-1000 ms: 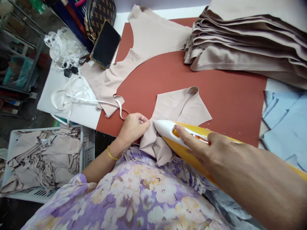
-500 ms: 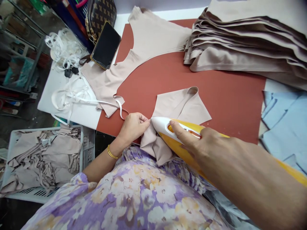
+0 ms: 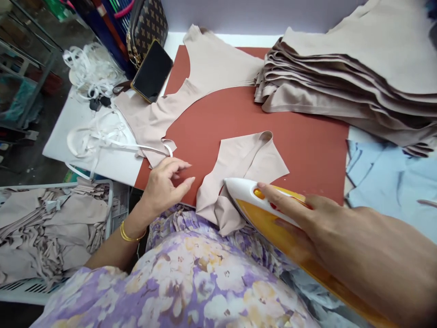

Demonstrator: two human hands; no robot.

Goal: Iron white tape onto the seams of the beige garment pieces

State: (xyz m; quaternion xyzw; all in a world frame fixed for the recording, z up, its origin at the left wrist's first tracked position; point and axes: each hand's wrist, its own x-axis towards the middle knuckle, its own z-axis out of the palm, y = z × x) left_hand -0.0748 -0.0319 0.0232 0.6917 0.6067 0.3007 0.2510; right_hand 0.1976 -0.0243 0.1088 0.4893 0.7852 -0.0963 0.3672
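Note:
A small beige fabric piece lies on the red-brown ironing mat, its near end hanging over the table's front edge. My right hand grips a white and yellow iron, index finger stretched along its top, with the iron's nose resting on the piece. My left hand hovers left of the piece, fingers spread, holding nothing. A white elastic strip lies just beyond its fingertips.
A tall stack of beige fabric fills the back right; light blue fabric pieces lie at the right. A flat beige cut panel, a black phone, a patterned bag and white elastic tape sit back left. A white basket of beige scraps stands at the lower left.
My left hand has let go of the fabric piece's edge, moved left and opened. The iron stays on the piece, shifted slightly right and nearer.

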